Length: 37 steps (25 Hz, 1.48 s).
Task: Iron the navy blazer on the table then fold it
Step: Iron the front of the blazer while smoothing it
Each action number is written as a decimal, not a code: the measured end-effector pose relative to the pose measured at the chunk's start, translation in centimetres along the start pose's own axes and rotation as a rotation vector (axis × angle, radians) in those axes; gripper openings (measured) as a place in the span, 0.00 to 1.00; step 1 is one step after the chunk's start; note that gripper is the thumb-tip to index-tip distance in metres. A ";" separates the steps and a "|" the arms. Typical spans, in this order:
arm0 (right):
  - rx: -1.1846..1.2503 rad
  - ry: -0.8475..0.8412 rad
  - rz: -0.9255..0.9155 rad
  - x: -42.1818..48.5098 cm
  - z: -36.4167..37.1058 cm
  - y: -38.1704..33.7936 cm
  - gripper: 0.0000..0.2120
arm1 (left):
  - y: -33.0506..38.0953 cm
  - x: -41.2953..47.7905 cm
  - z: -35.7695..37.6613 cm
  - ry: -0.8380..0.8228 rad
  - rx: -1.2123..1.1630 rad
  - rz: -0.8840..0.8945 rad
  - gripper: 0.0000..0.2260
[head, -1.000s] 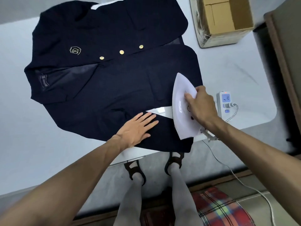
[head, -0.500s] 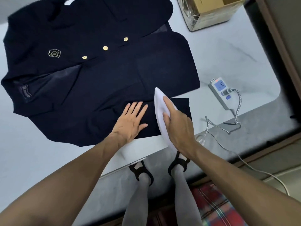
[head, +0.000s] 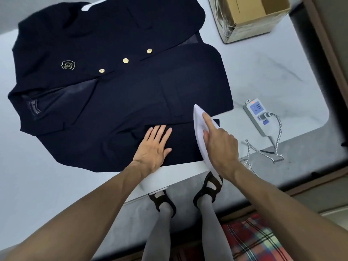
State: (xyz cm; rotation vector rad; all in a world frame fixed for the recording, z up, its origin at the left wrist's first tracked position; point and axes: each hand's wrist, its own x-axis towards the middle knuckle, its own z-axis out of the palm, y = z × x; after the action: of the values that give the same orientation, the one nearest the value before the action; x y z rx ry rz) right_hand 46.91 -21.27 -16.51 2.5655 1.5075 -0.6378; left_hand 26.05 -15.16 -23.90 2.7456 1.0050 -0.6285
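The navy blazer (head: pixel 120 87) lies spread front-up on the white table (head: pixel 37 181), with three gold buttons and a crest badge showing. Its near sleeve stretches along the table's front edge. My left hand (head: pixel 153 147) presses flat on that sleeve, fingers straight. Just to its right, my right hand (head: pixel 220 146) grips the white iron (head: pixel 200 127), index finger pointing along its top. The iron stands on the sleeve's cuff end, tip pointing away from me.
An open cardboard box (head: pixel 250 17) stands at the table's far right. A power strip (head: pixel 259 117) with the iron's braided cord (head: pixel 276 140) lies right of the iron, near the rounded table corner. My feet and a plaid cloth (head: pixel 254 240) are below the edge.
The iron has slid left and toward me, from the blazer's hem onto the sleeve cuff. My left hand stays flat on the sleeve.
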 end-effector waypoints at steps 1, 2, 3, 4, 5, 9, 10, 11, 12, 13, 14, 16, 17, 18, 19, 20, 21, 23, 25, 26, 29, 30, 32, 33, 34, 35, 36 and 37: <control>0.046 0.008 0.031 0.2 -0.3 0.4 0.24 | 0.2 0.0 -0.2 0.007 -0.014 -0.010 0.29; 0.070 0.016 0.056 0.3 -0.6 0.4 0.24 | 0.5 0.2 -0.5 0.019 -0.032 -0.025 0.28; 0.072 0.018 0.058 0.3 -0.7 0.3 0.25 | 0.9 0.6 -0.9 0.048 -0.047 -0.037 0.27; 0.072 0.011 0.043 0.3 -0.9 -0.2 0.25 | 1.3 1.0 -1.1 0.093 -0.057 -0.045 0.25; 0.068 0.004 0.010 0.3 -0.8 -0.9 0.25 | 1.7 1.6 -1.1 0.138 -0.066 -0.047 0.23; -0.087 -0.014 -0.125 0.4 0.2 -3.0 0.29 | 2.3 2.6 0.5 0.194 -0.113 -0.062 0.24; -0.144 -0.001 -0.112 0.3 0.7 -3.1 0.30 | 2.3 2.6 0.9 0.194 -0.095 -0.069 0.25; -0.174 0.012 -0.087 0.3 0.9 -2.8 0.32 | 2.3 2.6 1.3 0.185 -0.080 -0.077 0.26; -0.190 0.036 -0.075 0.3 0.9 -2.3 0.32 | 2.2 2.6 1.6 0.175 -0.073 -0.083 0.26; -0.184 0.036 -0.067 0.3 0.9 -1.5 0.33 | 2.2 2.7 1.8 0.171 -0.069 -0.085 0.26; -0.159 0.025 -0.056 0.4 0.6 -0.7 0.32 | 2.3 2.7 1.8 0.174 -0.061 -0.087 0.27; -0.069 -0.003 -0.014 1.0 -0.3 0.7 0.27 | 2.3 2.7 1.7 0.182 -0.062 -0.092 0.28; -0.031 -0.012 0.007 1.2 -0.8 1.2 0.26 | 2.3 2.8 1.7 0.186 -0.059 -0.092 0.28; 0.000 -0.013 0.030 1.5 -1.2 1.6 0.25 | 2.4 2.7 1.7 0.189 -0.053 -0.094 0.28; 0.024 -0.013 0.051 1.7 -1.4 1.8 0.24 | 2.4 2.6 1.7 0.192 -0.051 -0.097 0.27; 0.040 -0.020 0.067 1.7 -1.8 1.9 0.25 | 2.5 2.6 1.6 0.195 -0.062 -0.100 0.27; 0.044 -0.026 0.074 1.7 -1.9 2.1 0.25 | 2.7 2.5 1.4 0.203 -0.078 -0.099 0.27; 0.051 -0.034 0.091 1.7 -1.9 2.4 0.24 | 3.1 2.3 1.3 0.242 -0.066 -0.051 0.27; 0.050 -0.023 0.087 1.5 -2.1 2.2 0.25 | 3.4 2.0 1.1 0.259 -0.030 0.026 0.29; 0.054 -0.008 0.057 1.4 -2.1 1.8 0.25 | 3.4 2.1 0.8 0.258 -0.030 0.019 0.29; 0.061 -0.018 -0.118 1.2 -1.7 -0.8 0.25 | 3.1 2.8 0.2 0.124 -0.040 -0.129 0.32; 0.029 -0.032 -0.173 1.1 -1.3 -1.6 0.25 | 3.0 2.9 0.4 0.095 -0.021 -0.138 0.33; -0.057 -0.036 -0.205 0.9 -0.5 -2.2 0.27 | 2.8 3.0 0.7 0.090 -0.011 -0.128 0.34; -0.093 -0.023 -0.197 0.9 -0.3 -1.9 0.28 | 2.8 3.0 0.7 0.088 -0.017 -0.134 0.35; -0.112 -0.008 -0.171 1.0 -0.3 -1.2 0.29 | 2.8 3.0 0.7 0.086 -0.008 -0.140 0.36; -0.099 -0.016 -0.122 1.1 -0.5 -0.3 0.28 | 2.9 2.9 0.7 0.080 0.010 -0.146 0.36; -0.061 -0.036 -0.074 1.4 -0.8 0.7 0.26 | 3.0 2.9 0.5 0.075 0.021 -0.149 0.37; -0.024 -0.055 -0.048 1.7 -1.2 1.7 0.24 | 3.1 2.9 0.4 0.066 0.027 -0.145 0.37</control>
State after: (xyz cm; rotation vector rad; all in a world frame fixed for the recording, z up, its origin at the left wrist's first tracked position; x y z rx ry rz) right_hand 49.45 -20.39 -16.30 2.4800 1.5532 -0.6854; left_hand 29.92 -15.88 -25.51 2.7518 1.2286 -0.5790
